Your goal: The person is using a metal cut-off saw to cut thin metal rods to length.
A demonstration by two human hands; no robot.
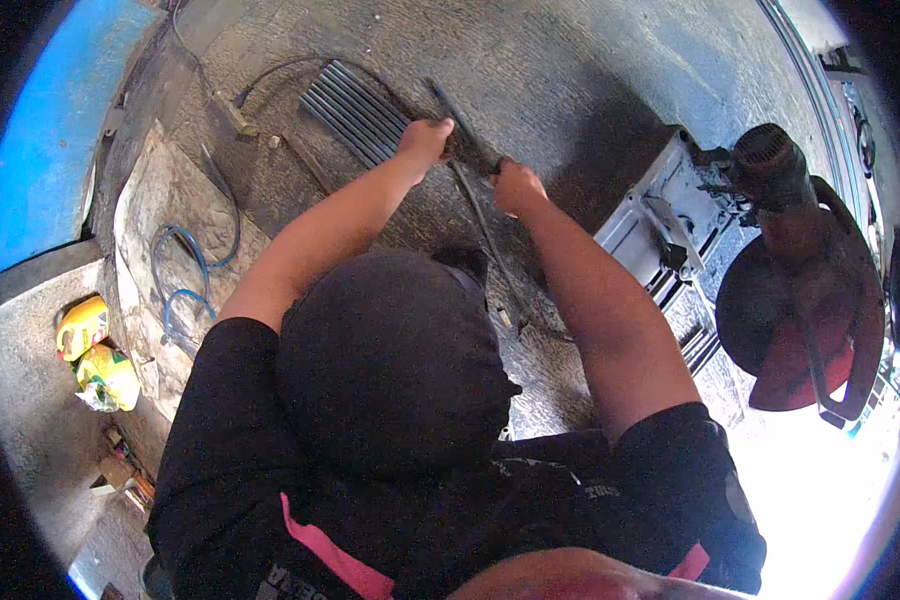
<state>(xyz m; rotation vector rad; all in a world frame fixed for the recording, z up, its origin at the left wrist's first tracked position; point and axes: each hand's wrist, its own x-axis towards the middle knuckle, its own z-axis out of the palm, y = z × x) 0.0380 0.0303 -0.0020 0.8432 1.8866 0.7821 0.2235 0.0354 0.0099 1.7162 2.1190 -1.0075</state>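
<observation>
My right hand (520,188) is closed round the near end of a long dark metal rod (442,97), which slants away from me to the far left. Close beside the rod is my left hand (427,143), its fingers curled; what they grip is dark and hard to make out. A row of several grey metal bars (355,112) lies side by side on the floor, with its near end by my left hand. Below my hands, a dark cable (487,235) runs over the floor.
An abrasive chop saw (795,290) with a metal base and clamp (660,225) stands at the right. At left lie a stained sheet (175,195), a blue hose (205,262) and yellow packages (100,355). My bent knee (395,360) fills the middle.
</observation>
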